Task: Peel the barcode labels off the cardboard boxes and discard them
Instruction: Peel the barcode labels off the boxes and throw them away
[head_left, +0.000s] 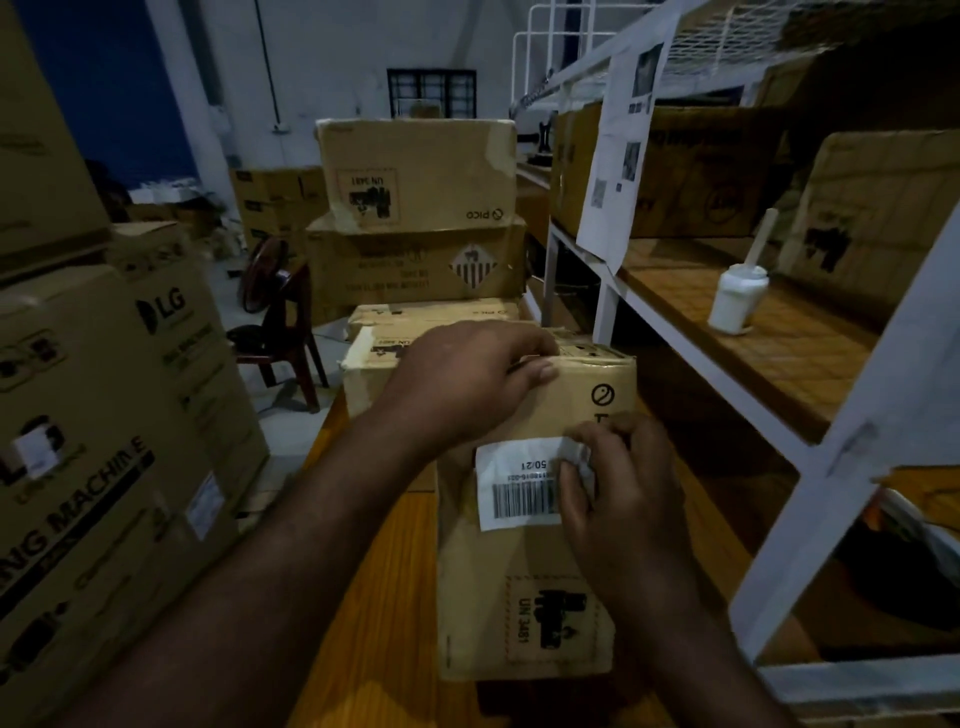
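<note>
A brown cardboard box (519, 561) stands in front of me on a wooden surface, its near face bearing a white barcode label (519, 483) and a printed UN 3481 battery mark. My left hand (467, 379) lies over the box's top far edge, fingers curled on the corner. My right hand (618, 478) pinches the label's right edge, which is lifted and crumpled away from the cardboard. The rest of the label lies flat on the box.
Several more brown boxes (415, 176) are stacked behind. Large LG boxes (104, 415) stand at the left. A white metal shelf rack (602, 301) on the right holds boxes and a white glue jar (737, 301). A dark chair (285, 338) stands on the floor.
</note>
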